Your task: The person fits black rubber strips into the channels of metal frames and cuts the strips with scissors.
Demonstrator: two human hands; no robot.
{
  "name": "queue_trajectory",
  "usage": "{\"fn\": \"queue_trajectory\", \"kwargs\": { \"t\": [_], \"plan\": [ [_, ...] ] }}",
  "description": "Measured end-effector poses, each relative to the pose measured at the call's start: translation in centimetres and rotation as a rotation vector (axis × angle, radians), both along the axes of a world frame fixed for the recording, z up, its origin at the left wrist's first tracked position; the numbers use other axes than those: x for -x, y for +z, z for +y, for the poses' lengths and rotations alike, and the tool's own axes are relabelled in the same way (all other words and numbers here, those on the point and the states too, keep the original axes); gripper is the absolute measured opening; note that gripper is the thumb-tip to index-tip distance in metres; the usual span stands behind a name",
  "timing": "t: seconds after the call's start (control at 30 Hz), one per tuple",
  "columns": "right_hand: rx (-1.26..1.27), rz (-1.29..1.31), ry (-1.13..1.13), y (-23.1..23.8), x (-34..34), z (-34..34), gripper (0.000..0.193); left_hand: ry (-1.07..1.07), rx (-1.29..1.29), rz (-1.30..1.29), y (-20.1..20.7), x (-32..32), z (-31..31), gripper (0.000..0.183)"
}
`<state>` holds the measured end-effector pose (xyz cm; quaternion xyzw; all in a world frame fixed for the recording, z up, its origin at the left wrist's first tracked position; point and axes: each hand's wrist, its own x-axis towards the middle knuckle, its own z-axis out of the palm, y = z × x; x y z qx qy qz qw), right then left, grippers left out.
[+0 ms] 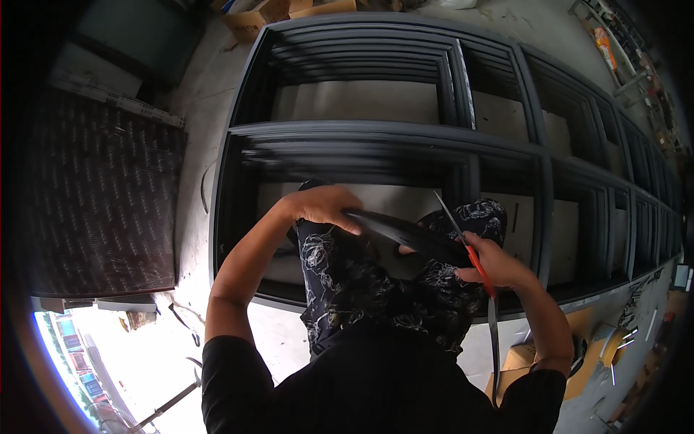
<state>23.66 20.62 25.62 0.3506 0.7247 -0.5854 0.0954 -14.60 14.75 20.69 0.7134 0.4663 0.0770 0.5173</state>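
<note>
A long, flexible black strip (405,230), likely rubber, stretches between my hands above my lap, slightly smeared by motion. My left hand (325,205) is closed on its left end. In my right hand (495,262), closed, is a pair of red-handled scissors (473,254), its pointed blades slanting up and left. The right end of the strip is also in this hand, and a tail (494,347) of black strip hangs below it. My knees and patterned trousers (325,253) lie under the strip, within an opening of the dark grey metal frames (390,130).
The stacked frames spread around my legs and far to the right. A dark printed board (108,195) stands at the left. Cardboard boxes (249,25) lie at the back, another cardboard box (517,362) behind my right arm. Shelving with goods (622,58) lines the far right.
</note>
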Motion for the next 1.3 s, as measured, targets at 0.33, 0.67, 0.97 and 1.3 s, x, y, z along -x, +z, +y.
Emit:
{"fn": "queue_trajectory", "kwargs": {
  "t": [0.33,0.67,0.97,1.3],
  "plan": [
    [0.023,-0.063,0.053,-0.1,3.6,0.4,0.076,0.093,-0.622,-0.002,2.4,-10.2,-2.3,0.073],
    [-0.099,0.475,-0.309,0.2,3.4,0.9,0.031,0.220,-0.555,0.221,1.7,-12.9,-0.7,0.028],
    [0.476,0.688,-0.573,0.0,-1.4,-10.6,0.065,0.048,-0.588,0.412,1.4,-6.8,-1.2,0.035],
    [1.012,0.412,-0.789,-3.5,2.0,-14.5,0.072,-0.017,-0.668,0.546,1.6,-7.3,-0.2,0.066]
  ]
}}
